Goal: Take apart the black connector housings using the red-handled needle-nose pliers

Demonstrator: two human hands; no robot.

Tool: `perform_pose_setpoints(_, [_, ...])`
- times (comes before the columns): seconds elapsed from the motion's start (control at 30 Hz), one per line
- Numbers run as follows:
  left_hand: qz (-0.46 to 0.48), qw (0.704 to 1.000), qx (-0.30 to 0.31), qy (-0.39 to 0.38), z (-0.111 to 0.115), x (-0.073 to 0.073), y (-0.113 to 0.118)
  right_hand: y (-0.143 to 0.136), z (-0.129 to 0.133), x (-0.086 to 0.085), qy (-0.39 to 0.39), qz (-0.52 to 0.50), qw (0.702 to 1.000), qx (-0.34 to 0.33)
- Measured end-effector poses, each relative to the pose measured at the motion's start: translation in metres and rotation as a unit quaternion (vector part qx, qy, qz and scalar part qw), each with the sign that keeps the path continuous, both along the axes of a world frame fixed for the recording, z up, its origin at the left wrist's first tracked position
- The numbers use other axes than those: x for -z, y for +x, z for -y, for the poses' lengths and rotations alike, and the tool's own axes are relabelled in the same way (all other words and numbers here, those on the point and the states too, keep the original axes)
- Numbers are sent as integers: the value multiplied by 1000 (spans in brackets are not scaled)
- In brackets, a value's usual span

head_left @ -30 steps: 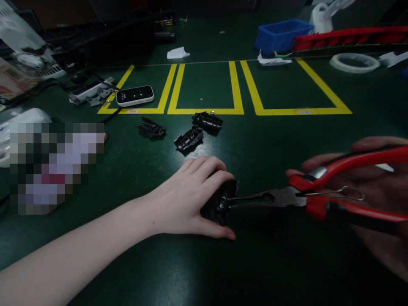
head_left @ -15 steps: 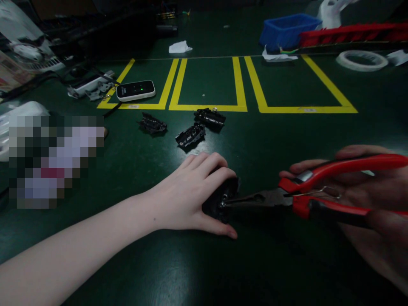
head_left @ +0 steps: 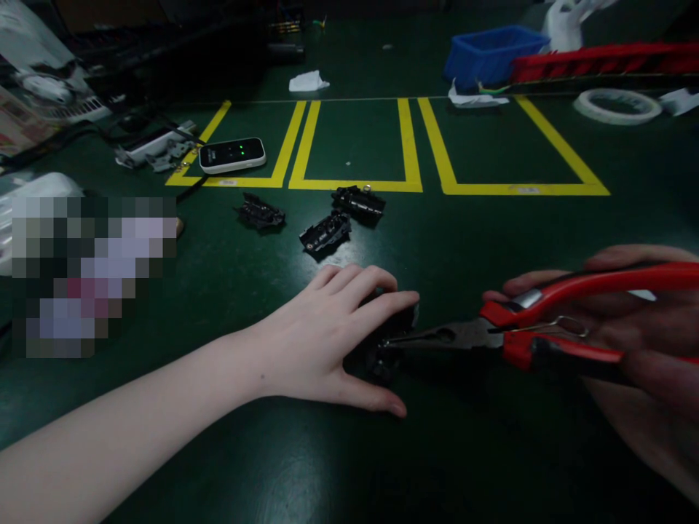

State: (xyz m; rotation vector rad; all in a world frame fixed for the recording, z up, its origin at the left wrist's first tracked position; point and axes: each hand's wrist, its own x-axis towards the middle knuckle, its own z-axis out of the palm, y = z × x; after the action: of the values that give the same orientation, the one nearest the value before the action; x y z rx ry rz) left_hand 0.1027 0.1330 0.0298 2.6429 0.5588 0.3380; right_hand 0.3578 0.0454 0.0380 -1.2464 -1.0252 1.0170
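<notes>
My left hand (head_left: 333, 338) curves over a black plastic part (head_left: 382, 356) on the green tabletop, its fingers around the far side and its thumb along the near side. Much of that part is hidden under the hand. From the right, my right hand (head_left: 644, 349) grips red-handled needle-nose pliers (head_left: 464, 336). The thin jaw tips meet the part; whether they pinch anything there I cannot tell. Farther back lie similar black parts: one at the left (head_left: 261, 212), one in the middle (head_left: 326, 233) and one behind it (head_left: 359, 204).
Yellow tape outlines (head_left: 354, 185) cross the table behind the parts. A small black-and-white device (head_left: 232, 156) rests on the left outline. At the back right are a blue bin (head_left: 491, 58), a red rack (head_left: 601, 64) and a tape roll (head_left: 617, 107). A blurred-out object (head_left: 103, 276) lies left.
My left index finger has stretched farther right over the black part. The pliers have shifted slightly, their tips still at the part.
</notes>
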Motion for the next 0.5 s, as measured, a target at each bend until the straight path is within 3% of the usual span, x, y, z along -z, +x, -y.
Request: perform_pose_setpoints(0.5, [-18,1000,-4,2,-2,-3,2,12,11,9,27,29,998,-41])
